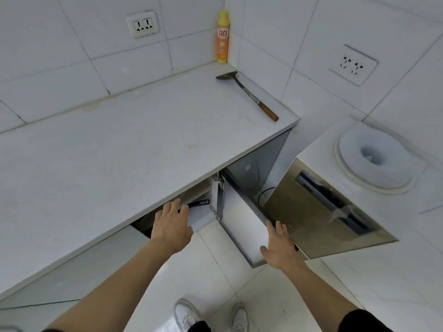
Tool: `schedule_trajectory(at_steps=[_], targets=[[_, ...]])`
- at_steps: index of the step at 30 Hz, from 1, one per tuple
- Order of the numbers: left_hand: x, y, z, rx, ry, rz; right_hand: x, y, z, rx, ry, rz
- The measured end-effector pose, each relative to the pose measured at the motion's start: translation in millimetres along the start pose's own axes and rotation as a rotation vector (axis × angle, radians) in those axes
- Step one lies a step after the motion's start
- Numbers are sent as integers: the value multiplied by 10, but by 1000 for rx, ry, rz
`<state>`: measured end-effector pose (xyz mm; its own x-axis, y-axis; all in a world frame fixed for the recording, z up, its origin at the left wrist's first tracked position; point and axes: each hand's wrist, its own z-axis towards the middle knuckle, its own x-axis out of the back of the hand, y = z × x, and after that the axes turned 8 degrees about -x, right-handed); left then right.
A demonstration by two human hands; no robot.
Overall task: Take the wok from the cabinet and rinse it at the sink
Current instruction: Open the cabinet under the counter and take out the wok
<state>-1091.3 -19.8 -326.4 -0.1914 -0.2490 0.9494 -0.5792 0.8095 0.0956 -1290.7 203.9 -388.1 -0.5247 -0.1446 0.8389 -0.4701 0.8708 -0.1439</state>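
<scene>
Hands: left hand point(171, 222) open, reaching into the cabinet point(201, 191); right hand point(279, 245) spread flat on the open door point(242, 219).
Wok: probably the black handle point(199, 203) just beyond the left fingertips; pan hidden.
Countertop: white countertop point(119, 149), spatula point(249, 94) at the right edge, yellow bottle point(223, 38) in the back corner.
Room: white tiles.

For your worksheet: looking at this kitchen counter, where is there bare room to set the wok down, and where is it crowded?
The countertop is bare from the left wall across to the front edge. The far right corner is crowded: the yellow bottle stands there and the spatula lies along the right edge. Below, the left hand reaches into the cabinet opening; the right hand rests on the open door.
</scene>
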Motion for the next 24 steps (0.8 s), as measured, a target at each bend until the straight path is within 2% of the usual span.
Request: schedule_trajectory(at_steps=[11,19,24], targets=[[291,-634,-154,51,92,-133,539,-1096,-177,241,135,126],[250,-1178,-542,170,158,-235,479,-2111,-336,532,92,20],[106,-1471,-757,331,170,-299,334,-2639,-254,714,29,-65]])
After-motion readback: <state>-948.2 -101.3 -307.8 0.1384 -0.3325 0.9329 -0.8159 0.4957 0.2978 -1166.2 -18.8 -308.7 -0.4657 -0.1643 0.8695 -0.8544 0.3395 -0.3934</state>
